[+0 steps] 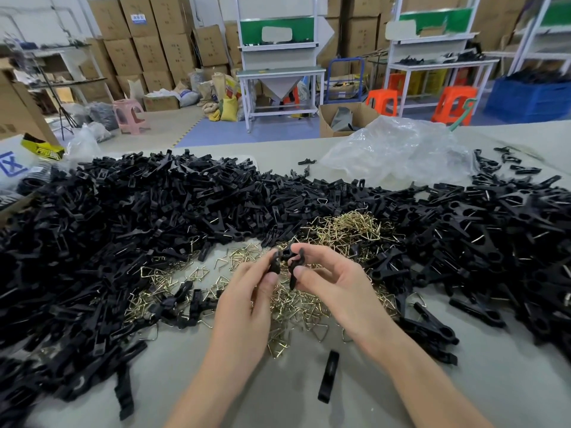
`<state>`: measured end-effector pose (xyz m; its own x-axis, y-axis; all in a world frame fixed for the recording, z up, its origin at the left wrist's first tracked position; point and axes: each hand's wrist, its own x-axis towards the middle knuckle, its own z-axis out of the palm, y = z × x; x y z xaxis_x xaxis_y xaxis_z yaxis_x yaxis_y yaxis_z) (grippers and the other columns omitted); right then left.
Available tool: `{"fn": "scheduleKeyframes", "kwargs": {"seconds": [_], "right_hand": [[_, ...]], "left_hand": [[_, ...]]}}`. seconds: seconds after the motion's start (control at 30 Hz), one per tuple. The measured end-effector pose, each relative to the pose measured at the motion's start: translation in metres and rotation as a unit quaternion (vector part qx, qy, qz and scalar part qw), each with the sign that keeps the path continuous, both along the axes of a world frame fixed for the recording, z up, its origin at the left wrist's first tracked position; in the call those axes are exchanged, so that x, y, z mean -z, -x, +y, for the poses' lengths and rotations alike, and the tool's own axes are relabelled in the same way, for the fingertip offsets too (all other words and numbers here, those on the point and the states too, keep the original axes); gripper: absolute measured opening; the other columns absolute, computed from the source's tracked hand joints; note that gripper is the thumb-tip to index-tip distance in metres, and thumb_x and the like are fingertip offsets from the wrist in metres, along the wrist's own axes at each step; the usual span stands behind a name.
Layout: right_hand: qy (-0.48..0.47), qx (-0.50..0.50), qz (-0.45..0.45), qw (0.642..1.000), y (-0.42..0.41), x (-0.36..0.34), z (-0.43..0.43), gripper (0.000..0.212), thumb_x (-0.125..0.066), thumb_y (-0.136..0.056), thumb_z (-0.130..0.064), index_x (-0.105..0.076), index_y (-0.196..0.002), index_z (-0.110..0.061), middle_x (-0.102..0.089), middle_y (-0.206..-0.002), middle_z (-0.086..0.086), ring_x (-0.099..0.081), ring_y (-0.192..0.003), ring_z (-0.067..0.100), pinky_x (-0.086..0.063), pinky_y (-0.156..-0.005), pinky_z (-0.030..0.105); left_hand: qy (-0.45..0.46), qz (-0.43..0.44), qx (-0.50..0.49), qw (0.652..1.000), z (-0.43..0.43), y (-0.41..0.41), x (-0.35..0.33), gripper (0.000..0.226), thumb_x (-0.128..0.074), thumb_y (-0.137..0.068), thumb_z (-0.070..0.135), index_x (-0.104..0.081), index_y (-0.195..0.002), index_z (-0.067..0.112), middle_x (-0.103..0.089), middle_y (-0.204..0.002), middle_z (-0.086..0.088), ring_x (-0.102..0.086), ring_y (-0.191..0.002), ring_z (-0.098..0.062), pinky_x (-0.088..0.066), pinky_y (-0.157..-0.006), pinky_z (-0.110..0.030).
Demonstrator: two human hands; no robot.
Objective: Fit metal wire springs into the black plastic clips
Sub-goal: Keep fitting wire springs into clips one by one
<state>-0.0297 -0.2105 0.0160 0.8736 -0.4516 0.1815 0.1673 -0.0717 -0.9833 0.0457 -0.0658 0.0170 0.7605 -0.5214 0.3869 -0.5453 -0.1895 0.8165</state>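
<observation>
Left hand [247, 291] and right hand [333, 279] each pinch a black clip half [275, 264] between thumb and fingers, close together above the wire springs [346, 230]. Clip heaps [108, 230] crowd both sides. There's bare worktop [278, 390] up front, with one loose clip [329, 375]. The blue mark on the white bag [12, 165] is unreadable.

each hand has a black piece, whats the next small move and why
Probably close the gap and mate the two pieces: the left hand pinches one black clip half, the right hand pinches the other clip half, facing each other, and neither hand shows a wire spring. The spring pile lies below.
</observation>
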Motion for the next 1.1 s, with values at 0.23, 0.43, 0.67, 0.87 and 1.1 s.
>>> {"fn": "scheduleKeyframes", "kwargs": {"seconds": [0.23, 0.43, 0.67, 0.87, 1.1], "right_hand": [[-0.017, -0.013, -0.003, 1.000, 0.0002, -0.0012, -0.0008, 0.034, -0.069, -0.095, -0.008, -0.073, -0.117, -0.033, -0.076, -0.106, -0.007, -0.073, -0.093, 0.014, -0.059, -0.087, 0.026], [-0.020, -0.015, 0.002, 1.000, 0.0003, -0.0022, -0.0001, 0.034, -0.070, -0.095, -0.009, -0.072, -0.120, -0.031, -0.077, -0.109, -0.007, -0.073, -0.096, 0.012, -0.059, -0.082, 0.024], [-0.023, -0.014, 0.005, 1.000, -0.0006, -0.0020, 0.0001, 0.035, -0.070, -0.094, -0.010, -0.071, -0.122, -0.031, -0.077, -0.110, -0.009, -0.073, -0.096, 0.009, -0.057, -0.077, 0.018], [-0.022, -0.015, 0.005, 1.000, -0.0008, -0.0026, 0.0005, 0.037, -0.070, -0.094, -0.011, -0.069, -0.126, -0.031, -0.077, -0.109, -0.011, -0.073, -0.094, 0.007, -0.056, -0.077, 0.017], [-0.056, -0.038, -0.004, 0.998, 0.0000, -0.0009, 0.0013, 0.038, -0.060, -0.100, -0.009, -0.067, -0.127, -0.034, -0.076, -0.113, -0.006, -0.073, -0.099, 0.018, -0.059, -0.084, 0.024]], "left_hand": [[0.042, 0.041, -0.008, 0.998, -0.0002, 0.0010, -0.0011, 0.028, -0.061, -0.097, 0.018, -0.060, -0.112, 0.043, -0.064, -0.104, 0.031, -0.061, -0.100, 0.007, -0.041, -0.081, -0.003], [0.044, 0.034, 0.004, 0.998, 0.0002, 0.0004, 0.0009, 0.022, -0.060, -0.097, 0.019, -0.064, -0.111, 0.036, -0.068, -0.103, 0.027, -0.064, -0.102, 0.004, -0.045, -0.082, -0.007], [0.041, 0.027, 0.007, 0.999, 0.0003, -0.0008, 0.0049, 0.023, -0.061, -0.097, 0.022, -0.063, -0.106, 0.043, -0.069, -0.102, 0.026, -0.065, -0.099, 0.002, -0.048, -0.080, -0.009], [0.043, 0.028, 0.016, 0.999, 0.0005, -0.0011, 0.0047, 0.021, -0.059, -0.098, 0.025, -0.064, -0.107, 0.043, -0.070, -0.101, 0.024, -0.066, -0.096, 0.000, -0.047, -0.078, -0.008], [0.039, 0.010, 0.027, 0.999, 0.0039, -0.0003, 0.0019, 0.018, -0.052, -0.096, 0.042, -0.067, -0.105, 0.043, -0.072, -0.094, 0.021, -0.068, -0.089, -0.005, -0.052, -0.072, -0.019]]}}
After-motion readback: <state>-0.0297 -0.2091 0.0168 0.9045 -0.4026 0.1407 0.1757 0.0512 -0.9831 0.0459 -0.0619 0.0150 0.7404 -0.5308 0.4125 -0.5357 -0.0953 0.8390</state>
